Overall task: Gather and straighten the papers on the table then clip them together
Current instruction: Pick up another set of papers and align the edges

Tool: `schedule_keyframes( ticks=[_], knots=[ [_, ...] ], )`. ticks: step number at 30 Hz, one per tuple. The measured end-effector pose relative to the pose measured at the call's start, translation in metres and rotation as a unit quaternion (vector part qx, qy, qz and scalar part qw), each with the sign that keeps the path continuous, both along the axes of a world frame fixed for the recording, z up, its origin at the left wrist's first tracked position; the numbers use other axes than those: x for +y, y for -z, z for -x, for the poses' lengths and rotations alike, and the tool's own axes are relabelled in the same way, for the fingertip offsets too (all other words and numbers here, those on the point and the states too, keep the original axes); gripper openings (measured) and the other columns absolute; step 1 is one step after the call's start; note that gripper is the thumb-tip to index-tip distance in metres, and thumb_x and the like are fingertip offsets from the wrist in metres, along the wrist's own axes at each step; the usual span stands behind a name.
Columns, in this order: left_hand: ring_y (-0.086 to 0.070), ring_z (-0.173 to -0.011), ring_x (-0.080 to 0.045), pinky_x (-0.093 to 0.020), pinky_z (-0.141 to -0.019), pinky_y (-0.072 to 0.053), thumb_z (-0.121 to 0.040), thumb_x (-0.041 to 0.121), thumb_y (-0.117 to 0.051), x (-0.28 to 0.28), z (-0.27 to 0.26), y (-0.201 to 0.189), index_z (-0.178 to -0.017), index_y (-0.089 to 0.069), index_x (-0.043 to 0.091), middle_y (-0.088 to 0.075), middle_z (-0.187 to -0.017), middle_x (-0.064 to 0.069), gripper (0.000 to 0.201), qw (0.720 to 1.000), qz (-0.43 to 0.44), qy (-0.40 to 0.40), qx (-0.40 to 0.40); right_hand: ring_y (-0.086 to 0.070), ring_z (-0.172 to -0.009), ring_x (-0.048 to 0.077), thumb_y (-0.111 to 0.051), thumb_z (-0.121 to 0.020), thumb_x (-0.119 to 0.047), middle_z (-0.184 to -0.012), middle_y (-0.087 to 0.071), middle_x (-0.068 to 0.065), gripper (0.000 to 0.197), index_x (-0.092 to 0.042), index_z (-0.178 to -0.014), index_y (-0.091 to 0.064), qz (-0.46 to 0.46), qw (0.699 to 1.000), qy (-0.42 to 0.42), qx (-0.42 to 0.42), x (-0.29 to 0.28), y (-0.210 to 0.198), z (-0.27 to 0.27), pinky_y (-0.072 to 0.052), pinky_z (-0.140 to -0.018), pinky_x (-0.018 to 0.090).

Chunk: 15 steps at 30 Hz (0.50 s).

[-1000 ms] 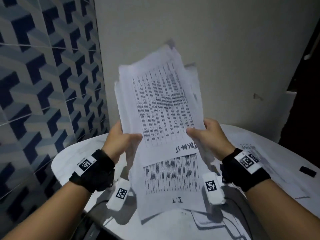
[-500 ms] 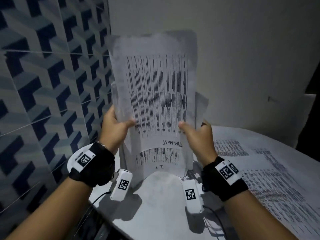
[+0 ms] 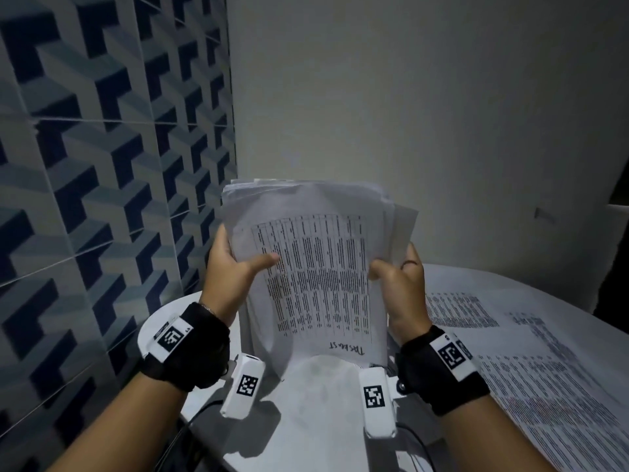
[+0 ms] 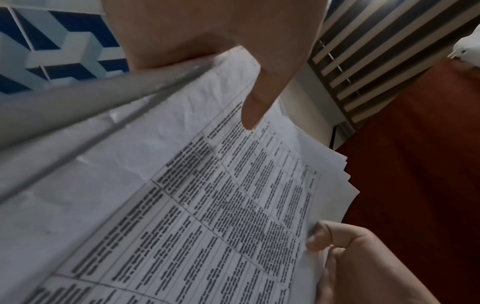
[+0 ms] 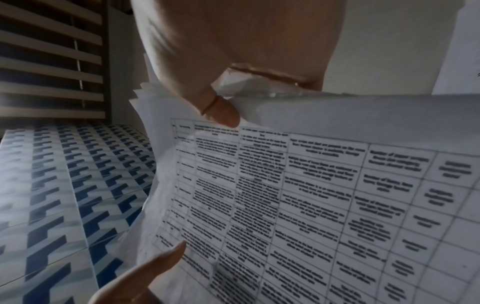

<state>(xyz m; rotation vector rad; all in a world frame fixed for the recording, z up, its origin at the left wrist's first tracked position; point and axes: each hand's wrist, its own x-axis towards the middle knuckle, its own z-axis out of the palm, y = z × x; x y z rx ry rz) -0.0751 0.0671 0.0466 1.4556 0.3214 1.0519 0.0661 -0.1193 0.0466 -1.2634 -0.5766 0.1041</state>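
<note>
We are looking at a white round table (image 3: 316,413) that is standing against the pale wall, and the stack of papers (image 3: 316,267) is standing upright on its bottom edge on the table's bare part, bowing as it touches the surface. To the right of that stack, more printed sheets (image 3: 531,369) are lying flat and overlapping, covering the table out to its right rim. Just in front of the stack, the bare tabletop is showing faint smudges, and a dark cable (image 3: 420,444) is trailing across its near edge.

Printed text (image 3: 316,274) — illegibly blurred
</note>
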Motion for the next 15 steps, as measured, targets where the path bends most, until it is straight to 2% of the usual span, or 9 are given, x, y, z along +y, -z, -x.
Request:
schedule_keyframes(
  ticks=[3,6,9,11,13,15],
  knots=[
    [-0.072,-0.107,-0.017,-0.048,-0.096,-0.058,-0.078,-0.008,-0.077,-0.001,0.000,-0.002,-0.130,-0.050,0.022,-0.071,-0.122,-0.003,0.066,1.000,-0.012,0.005,-0.002,-0.063,-0.086,0.017,-0.053,-0.079,0.016,-0.095,-0.067,0.001,0.046,-0.018,-0.109,-0.057,0.011,1.000,-0.012,-0.004,0.001,0.000,0.000,-0.055,-0.061,0.022],
    [-0.071,-0.110,-0.019,-0.049,-0.098,-0.056,-0.077,-0.009,-0.077,-0.002,-0.001,-0.003,-0.132,-0.048,0.021,-0.070,-0.125,-0.006,0.069,1.000,-0.011,0.013,-0.014,-0.060,-0.092,0.020,-0.053,-0.081,0.015,-0.106,-0.063,0.006,0.048,-0.014,-0.119,-0.053,0.003,1.000,-0.027,-0.011,0.004,-0.010,0.002,-0.054,-0.067,0.029],
    [-0.070,-0.115,-0.023,-0.053,-0.102,-0.054,-0.073,-0.007,-0.081,-0.002,-0.003,-0.002,-0.137,-0.045,0.017,-0.069,-0.127,-0.008,0.077,0.999,0.000,0.019,-0.033,-0.059,-0.106,0.025,-0.056,-0.075,0.006,-0.125,-0.058,0.011,0.053,-0.023,-0.120,-0.051,-0.039,0.999,-0.027,-0.021,0.010,-0.026,0.003,-0.054,-0.070,0.029],
    [-0.069,-0.117,-0.024,-0.054,-0.103,-0.053,-0.069,-0.001,-0.080,-0.001,-0.003,-0.001,-0.139,-0.043,0.017,-0.068,-0.129,-0.009,0.081,0.999,-0.001,0.018,-0.042,-0.059,-0.109,0.023,-0.056,-0.067,-0.003,-0.126,-0.057,0.008,0.054,-0.029,-0.113,-0.050,-0.060,0.997,-0.022,-0.034,0.014,-0.033,0.005,-0.055,-0.072,0.029],
    [-0.067,-0.119,-0.023,-0.057,-0.103,-0.052,-0.073,-0.003,-0.077,-0.002,-0.003,0.000,-0.141,-0.039,0.023,-0.065,-0.131,-0.008,0.082,0.999,-0.021,0.003,-0.046,-0.059,-0.101,0.020,-0.057,-0.073,-0.001,-0.121,-0.057,0.006,0.049,-0.026,-0.114,-0.049,-0.050,0.998,-0.024,-0.044,0.015,-0.029,0.004,-0.054,-0.066,0.023],
    [-0.060,-0.129,-0.026,-0.062,-0.105,-0.048,-0.077,-0.002,-0.076,-0.003,-0.003,-0.001,-0.149,-0.028,0.037,-0.054,-0.144,-0.006,0.095,0.996,-0.077,-0.018,-0.033,-0.058,-0.087,0.017,-0.055,-0.083,0.009,-0.111,-0.058,0.005,0.047,-0.019,-0.119,-0.047,0.001,0.999,-0.023,-0.039,0.015,-0.015,0.003,-0.051,-0.058,0.018]
  ],
)
